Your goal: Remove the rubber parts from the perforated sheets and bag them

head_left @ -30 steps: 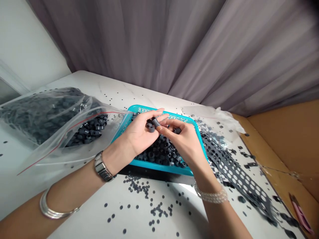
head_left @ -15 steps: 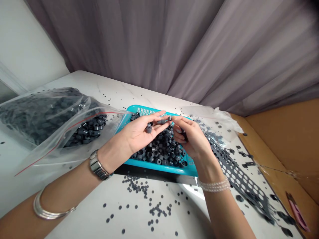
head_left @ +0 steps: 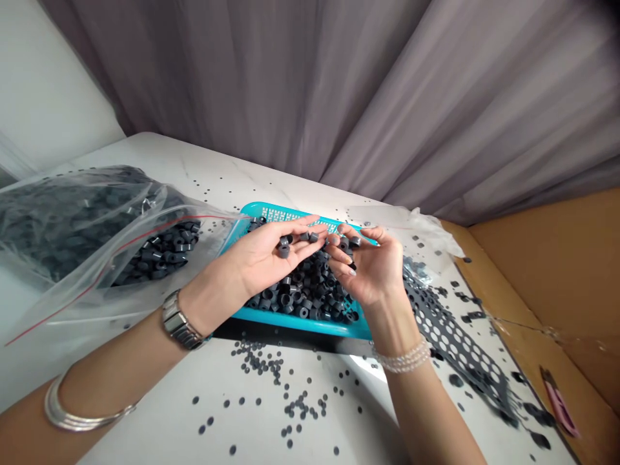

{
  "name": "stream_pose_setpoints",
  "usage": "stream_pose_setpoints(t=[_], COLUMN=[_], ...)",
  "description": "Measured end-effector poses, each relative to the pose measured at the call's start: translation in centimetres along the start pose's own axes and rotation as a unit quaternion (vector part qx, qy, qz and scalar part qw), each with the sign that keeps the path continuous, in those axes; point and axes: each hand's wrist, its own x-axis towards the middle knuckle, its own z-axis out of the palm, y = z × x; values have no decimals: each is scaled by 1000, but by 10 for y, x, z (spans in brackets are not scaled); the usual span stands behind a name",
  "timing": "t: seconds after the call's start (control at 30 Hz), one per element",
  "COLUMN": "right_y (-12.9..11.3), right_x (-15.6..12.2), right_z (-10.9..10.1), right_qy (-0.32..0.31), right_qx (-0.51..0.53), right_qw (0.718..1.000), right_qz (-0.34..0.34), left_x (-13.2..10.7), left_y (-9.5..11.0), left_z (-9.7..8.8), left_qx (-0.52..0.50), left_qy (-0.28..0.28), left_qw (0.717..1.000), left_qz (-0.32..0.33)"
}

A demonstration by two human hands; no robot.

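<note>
Both hands hover over a teal plastic basket [head_left: 300, 322] filled with small dark grey rubber rings [head_left: 300, 294]. My left hand [head_left: 264, 258] lies palm up with fingers stretched, and a few of the rings [head_left: 284, 248] rest on its palm and fingers. Palm turned up too, my right hand [head_left: 371, 265] has its fingers curled around several rings [head_left: 349, 244], with its fingertips meeting those of the left. I wear a metal watch and a bangle on the left arm and a bead bracelet on the right wrist.
A clear zip bag [head_left: 97, 226] full of the same rings lies at the left. A dark punched rubber sheet [head_left: 460, 342] stretches at the right. Small punched-out discs [head_left: 290, 400] litter the white table. A cardboard box [head_left: 557, 284] stands far right, a grey curtain behind.
My right hand has turned palm up and opened somewhat, moving apart from the left palm. The rings on my left hand have shifted toward its fingertips. The view has drifted slightly.
</note>
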Motion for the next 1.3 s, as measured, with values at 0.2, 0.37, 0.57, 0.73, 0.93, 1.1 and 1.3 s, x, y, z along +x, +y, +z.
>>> stream_pose_setpoints(t=[0.2,0.37,0.57,0.73,0.93,1.1,1.3], right_y=[0,6,5,3,1,2,6], right_x=[2,0,-9,-11,-9,-8,0], right_z=[0,3,12,14,7,6,2], right_qy=[-3,-12,5,15,44,74,34], right_qx=[-33,-144,-441,-548,-579,-567,-260], right_qw=[999,988,881,810,785,793,963], right_qz=[13,-45,-172,-209,-216,-211,-69], left_x=[-3,-4,-1,-5,-1,2,4], left_y=[1,3,4,4,5,6,5], left_z=[1,5,-3,-1,-6,-13,-12], left_qx=[22,36,53,54,28,6,0], left_qy=[-28,-17,-42,-31,-49,-54,-58], left_qw=[999,999,997,998,998,998,998], left_qz=[5,11,27,33,26,22,16])
